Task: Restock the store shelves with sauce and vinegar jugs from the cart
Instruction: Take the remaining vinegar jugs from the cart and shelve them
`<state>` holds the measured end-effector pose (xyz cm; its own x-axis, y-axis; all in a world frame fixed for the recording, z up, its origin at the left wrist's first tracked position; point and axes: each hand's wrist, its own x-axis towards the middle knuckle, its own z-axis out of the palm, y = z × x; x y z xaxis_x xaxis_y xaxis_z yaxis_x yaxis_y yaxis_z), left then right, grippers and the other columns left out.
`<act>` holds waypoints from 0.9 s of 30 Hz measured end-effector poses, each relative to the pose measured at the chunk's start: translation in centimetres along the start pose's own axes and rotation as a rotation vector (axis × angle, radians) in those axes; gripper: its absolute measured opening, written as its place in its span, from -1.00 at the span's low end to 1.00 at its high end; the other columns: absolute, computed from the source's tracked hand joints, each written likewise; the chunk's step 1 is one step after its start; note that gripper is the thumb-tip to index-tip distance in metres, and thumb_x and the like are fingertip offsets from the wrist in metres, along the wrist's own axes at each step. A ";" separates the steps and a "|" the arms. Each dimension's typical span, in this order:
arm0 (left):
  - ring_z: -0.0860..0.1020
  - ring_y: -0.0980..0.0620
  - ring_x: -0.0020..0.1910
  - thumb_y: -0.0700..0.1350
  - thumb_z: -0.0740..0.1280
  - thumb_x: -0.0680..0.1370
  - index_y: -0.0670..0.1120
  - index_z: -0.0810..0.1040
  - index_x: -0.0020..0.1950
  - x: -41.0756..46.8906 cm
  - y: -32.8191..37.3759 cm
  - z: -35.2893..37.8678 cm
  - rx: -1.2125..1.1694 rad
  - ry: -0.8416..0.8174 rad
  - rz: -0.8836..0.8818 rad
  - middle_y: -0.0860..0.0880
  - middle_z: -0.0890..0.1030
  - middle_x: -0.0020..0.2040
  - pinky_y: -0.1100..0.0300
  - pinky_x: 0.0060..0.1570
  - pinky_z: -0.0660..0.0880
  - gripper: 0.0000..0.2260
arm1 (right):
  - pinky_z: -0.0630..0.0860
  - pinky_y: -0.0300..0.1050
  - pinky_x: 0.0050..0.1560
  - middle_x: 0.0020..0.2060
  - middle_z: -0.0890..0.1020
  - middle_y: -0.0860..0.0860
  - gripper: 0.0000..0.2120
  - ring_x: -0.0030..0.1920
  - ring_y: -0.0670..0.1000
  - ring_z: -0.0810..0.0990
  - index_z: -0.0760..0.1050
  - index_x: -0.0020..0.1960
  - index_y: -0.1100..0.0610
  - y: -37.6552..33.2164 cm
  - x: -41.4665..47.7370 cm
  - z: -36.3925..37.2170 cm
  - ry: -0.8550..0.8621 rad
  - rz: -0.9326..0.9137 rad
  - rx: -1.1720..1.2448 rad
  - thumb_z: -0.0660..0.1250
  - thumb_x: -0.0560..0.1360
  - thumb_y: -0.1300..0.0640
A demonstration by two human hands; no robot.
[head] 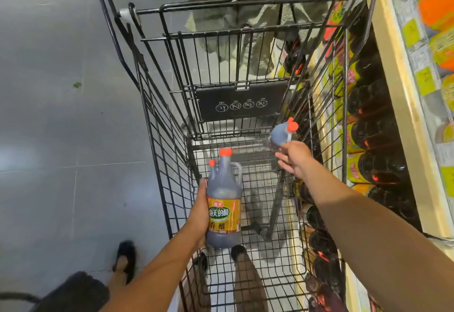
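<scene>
My left hand (200, 209) grips a dark vinegar jug (224, 198) with an orange cap and a yellow label, holding it upright inside the black wire cart (169, 164). My right hand (293, 158) reaches to the cart's far right corner, where its fingers hold the body of a second dark jug (282, 133) with an orange cap, tilted to the right. How firmly the fingers close on that jug is partly hidden by the hand itself.
To the right runs a shelf (403, 139) with rows of dark orange-capped jugs (378, 144) on the lower level and yellow price tags along its edge. A person in olive clothing (240, 17) stands beyond the cart. Grey floor tiles (61, 115) lie to the left.
</scene>
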<state>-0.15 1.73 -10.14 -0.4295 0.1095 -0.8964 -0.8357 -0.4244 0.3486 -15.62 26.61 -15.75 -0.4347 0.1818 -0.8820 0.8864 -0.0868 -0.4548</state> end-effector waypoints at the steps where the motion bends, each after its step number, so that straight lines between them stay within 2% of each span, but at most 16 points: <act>1: 0.70 -0.19 -0.22 0.38 -0.01 0.60 -0.11 0.76 -0.05 0.2 0.0 -0.1 -0.009 -0.005 0.002 -0.33 0.69 -0.07 -0.04 -0.17 0.69 -0.28 | 0.58 -0.14 -0.25 0.01 0.62 -0.03 -0.83 -0.07 -0.06 0.68 0.48 0.21 0.01 0.1 0.5 0.2 0.017 -0.009 0.003 0.23 0.64 0.12; 4: 0.68 -0.21 -0.21 0.38 0.01 0.60 -0.13 0.73 0.02 0.4 0.0 -0.3 -0.032 -0.003 0.012 -0.35 0.67 -0.05 -0.06 -0.15 0.67 -0.30 | 0.58 -0.16 -0.30 -0.03 0.63 -0.03 -0.78 -0.07 -0.05 0.67 0.45 0.24 -0.04 0.2 0.9 0.7 -0.016 -0.026 0.034 0.24 0.62 0.15; 8: 0.70 -0.18 -0.21 0.37 -0.02 0.62 -0.14 0.66 0.13 0.5 0.2 -0.6 0.001 0.045 0.040 -0.32 0.69 -0.07 0.00 -0.22 0.67 -0.31 | 0.57 -0.09 -0.06 -0.02 0.63 -0.05 -0.78 -0.01 -0.05 0.66 0.44 0.17 -0.08 0.4 0.2 0.1 -0.075 0.021 0.057 0.21 0.61 0.20; 10: 0.70 -0.20 -0.16 0.38 -0.03 0.62 -0.14 0.66 0.16 0.5 0.2 -0.8 0.019 0.047 0.050 -0.34 0.69 -0.04 -0.01 -0.18 0.67 -0.29 | 0.52 -0.13 -0.15 -0.04 0.61 0.00 -0.81 -0.10 -0.03 0.65 0.44 0.07 -0.04 1.3 -0.6 -0.3 -0.057 -0.018 -0.018 0.19 0.61 0.25; 12: 0.71 -0.21 -0.18 0.38 -0.03 0.62 -0.13 0.71 0.08 0.5 0.3 -0.9 0.018 0.050 0.055 -0.34 0.69 -0.06 0.00 -0.22 0.66 -0.29 | 0.39 -0.15 -0.28 -0.12 0.56 0.07 -0.83 -0.25 -0.02 0.58 0.43 0.02 0.04 2.8 -1.9 -0.8 -0.075 -0.084 -0.115 0.18 0.60 0.30; 14: 0.71 -0.20 -0.20 0.39 -0.02 0.61 -0.11 0.74 -0.02 0.6 0.3 -1.0 0.009 0.049 0.045 -0.33 0.70 -0.08 0.02 -0.25 0.65 -0.27 | 0.37 -0.15 -0.35 -0.18 0.54 0.08 -0.85 -0.28 -0.01 0.55 0.43 -0.04 0.09 4.6 -3.5 -1.3 -0.111 -0.135 -0.264 0.23 0.58 0.32; 18: 0.70 -0.22 -0.13 0.41 -0.03 0.60 -0.20 0.64 0.19 0.8 0.3 -1.4 0.014 0.058 0.033 -0.36 0.68 0.01 -0.04 -0.11 0.67 -0.24 | 0.40 -0.20 -0.36 -0.19 0.54 0.10 -0.81 -0.24 0.04 0.58 0.42 -0.10 0.11 9.4 -6.2 -2.6 -0.085 -0.156 -0.432 0.27 0.55 0.38; 20: 0.70 -0.22 -0.13 0.42 -0.03 0.60 -0.19 0.63 0.21 0.8 0.3 -1.6 0.034 0.071 0.032 -0.36 0.68 0.02 -0.03 -0.11 0.66 -0.24 | 0.44 -0.21 -0.34 -0.22 0.56 0.07 -0.82 -0.25 0.04 0.57 0.45 -0.11 0.11 12.2 -7.5 -3.1 -0.078 -0.223 -0.516 0.29 0.54 0.38; 22: 0.71 -0.22 -0.14 0.42 -0.03 0.60 -0.16 0.67 0.15 0.8 0.4 -1.8 0.053 0.084 0.037 -0.35 0.69 -0.01 0.00 -0.17 0.66 -0.25 | 0.53 -0.19 -0.34 -0.23 0.62 0.05 -0.83 -0.27 0.03 0.60 0.54 -0.08 0.10 14.6 -8.7 -3.6 0.035 -0.300 -0.668 0.35 0.49 0.35; 24: 0.71 -0.20 -0.17 0.42 -0.03 0.60 -0.09 0.73 0.04 0.6 0.4 -1.9 0.059 0.084 0.043 -0.32 0.70 -0.05 0.02 -0.22 0.65 -0.27 | 0.54 -0.04 -0.36 -0.32 0.60 0.09 -0.88 -0.34 0.07 0.57 0.55 -0.21 0.19 16.8 -8.9 -4.1 0.151 -0.407 -0.795 0.40 0.45 0.37; 26: 0.72 -0.18 -0.18 0.41 -0.03 0.60 -0.05 0.75 0.00 0.4 0.5 -2.0 0.056 0.081 0.036 -0.29 0.71 -0.07 0.03 -0.23 0.65 -0.29 | 0.50 0.04 -0.26 -0.32 0.56 0.18 -0.81 -0.31 0.17 0.54 0.46 -0.27 0.21 18.4 -9.4 -4.5 0.169 -0.347 -0.721 0.35 0.51 0.28; 27: 0.71 -0.19 -0.17 0.41 -0.02 0.60 -0.07 0.73 0.06 0.4 0.6 -2.0 0.060 0.086 0.039 -0.29 0.71 -0.05 0.00 -0.20 0.66 -0.30 | 0.48 0.01 -0.22 -0.30 0.57 0.18 -0.80 -0.27 0.17 0.55 0.45 -0.26 0.15 19.2 -9.4 -4.8 0.185 -0.316 -0.670 0.34 0.53 0.24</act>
<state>-0.12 -0.29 -10.82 -0.4333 0.0155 -0.9011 -0.8389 -0.3723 0.3970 6.22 27.91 -15.56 -0.7020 0.2659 -0.6607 0.6575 0.5984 -0.4578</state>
